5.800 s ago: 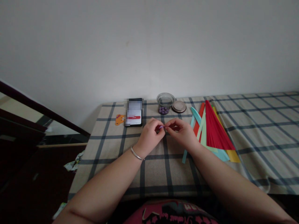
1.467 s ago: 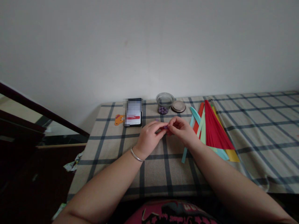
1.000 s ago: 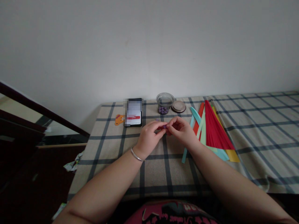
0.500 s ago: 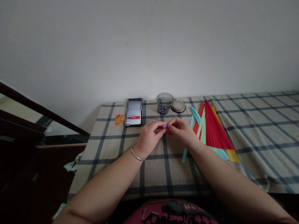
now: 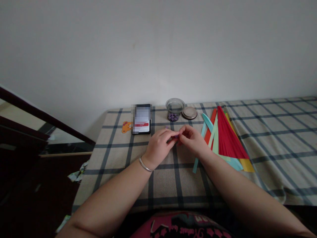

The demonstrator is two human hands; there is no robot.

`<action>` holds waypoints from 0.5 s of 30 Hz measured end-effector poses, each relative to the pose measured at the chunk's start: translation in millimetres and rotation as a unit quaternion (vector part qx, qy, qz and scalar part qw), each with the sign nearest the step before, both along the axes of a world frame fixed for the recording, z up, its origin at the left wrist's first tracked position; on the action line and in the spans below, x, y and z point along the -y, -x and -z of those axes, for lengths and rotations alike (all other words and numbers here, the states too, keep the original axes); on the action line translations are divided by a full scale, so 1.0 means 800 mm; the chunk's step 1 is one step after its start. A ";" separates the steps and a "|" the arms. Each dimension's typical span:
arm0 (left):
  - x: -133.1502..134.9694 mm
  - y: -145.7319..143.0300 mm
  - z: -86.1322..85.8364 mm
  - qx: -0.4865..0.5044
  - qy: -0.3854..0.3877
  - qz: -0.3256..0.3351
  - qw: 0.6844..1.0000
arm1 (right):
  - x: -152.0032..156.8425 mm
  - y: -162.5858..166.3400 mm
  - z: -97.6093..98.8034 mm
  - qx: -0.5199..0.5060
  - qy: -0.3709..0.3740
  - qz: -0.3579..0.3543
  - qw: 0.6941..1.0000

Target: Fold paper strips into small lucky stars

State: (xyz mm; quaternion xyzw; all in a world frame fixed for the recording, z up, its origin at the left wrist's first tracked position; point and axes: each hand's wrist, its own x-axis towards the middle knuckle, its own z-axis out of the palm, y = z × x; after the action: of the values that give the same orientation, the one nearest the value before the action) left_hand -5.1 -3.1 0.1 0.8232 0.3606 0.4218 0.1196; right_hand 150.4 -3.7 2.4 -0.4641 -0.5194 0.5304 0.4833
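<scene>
My left hand, a silver bangle at its wrist, and my right hand meet fingertip to fingertip over the checked cloth. Pinched between them is a small purple folded paper piece, mostly covered by the fingers. Both hands are closed on it. Just behind my left fingers a bit of purple shows; what it is I cannot make out. Beyond the hands stands a clear open jar with several small purple paper stars at its bottom. Its round lid lies beside it.
A phone lies left of the jar, next to an orange bear-shaped cutout. To the right fan out red paper strips with blue, green, orange and yellow ones. A white wall rises behind the cloth-covered table.
The fingertips have closed in further around the purple paper piece, so less of it shows. My hands have otherwise barely moved; the jar, phone and strips stay put.
</scene>
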 end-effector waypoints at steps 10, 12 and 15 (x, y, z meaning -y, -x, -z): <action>0.000 -0.001 -0.001 0.010 -0.008 -0.019 1.000 | 0.000 -0.001 -0.002 -0.137 0.122 -0.026 0.983; -0.001 0.000 -0.001 0.008 -0.009 -0.018 1.000 | 0.000 -0.002 -0.002 -0.139 0.137 -0.026 0.981; -0.001 0.001 -0.001 0.021 -0.002 -0.016 1.000 | -0.001 -0.004 -0.002 -0.132 0.155 -0.022 0.979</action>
State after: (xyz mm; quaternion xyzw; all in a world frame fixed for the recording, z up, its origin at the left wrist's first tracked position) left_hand -5.8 -2.0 0.7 0.8088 0.3703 0.4413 0.1186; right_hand 153.2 -2.9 4.4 -0.4478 -0.3730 0.6715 0.4577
